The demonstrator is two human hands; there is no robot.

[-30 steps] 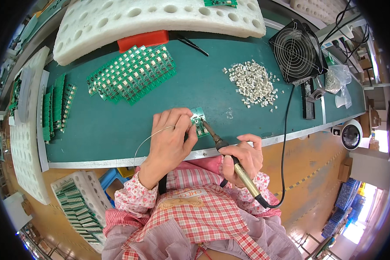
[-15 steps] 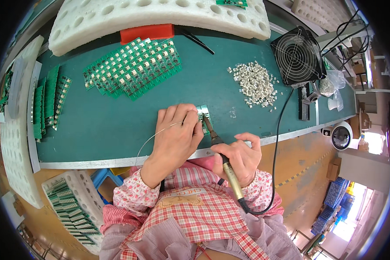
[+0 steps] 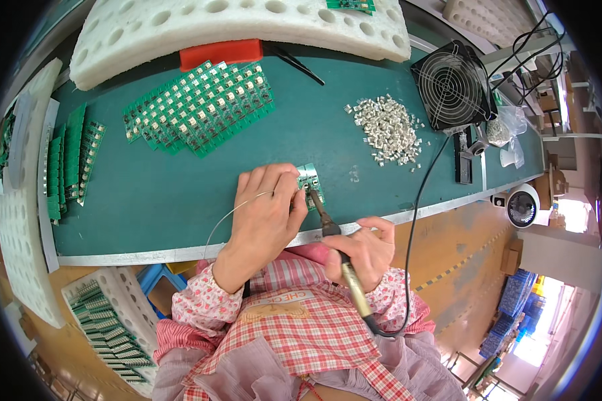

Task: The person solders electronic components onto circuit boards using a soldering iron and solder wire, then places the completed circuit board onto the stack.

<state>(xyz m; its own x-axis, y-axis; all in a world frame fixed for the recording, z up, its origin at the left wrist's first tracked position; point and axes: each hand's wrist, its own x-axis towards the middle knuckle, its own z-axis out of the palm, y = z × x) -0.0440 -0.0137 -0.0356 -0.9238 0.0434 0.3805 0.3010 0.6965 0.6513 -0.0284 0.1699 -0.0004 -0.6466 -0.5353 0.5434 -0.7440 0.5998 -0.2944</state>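
Observation:
A small green circuit board point(image 3: 310, 179) lies on the green bench top near its front edge. My left hand point(image 3: 265, 206) rests at the board's left side, fingers closed round a thin solder wire point(image 3: 225, 217) that loops back past the wrist; its working end is hidden by the fingers. In my right hand point(image 3: 366, 251) is a soldering iron point(image 3: 350, 275), gripped like a pen. The iron's tip reaches the lower part of the board; whether it touches cannot be made out. A black cord runs from the iron's handle.
Rows of populated boards point(image 3: 201, 107) lie at the back left, by a red block point(image 3: 222, 53). Black tweezers point(image 3: 299, 67) and a heap of small white connectors point(image 3: 386, 128) lie farther right. A black fan point(image 3: 451, 87) stands beyond; white foam racks point(image 3: 241, 30) border the bench.
The iron's tip has moved down along the board, toward me, and my right hand has dropped slightly. The left hand stays beside the board; the whole view has shifted a little.

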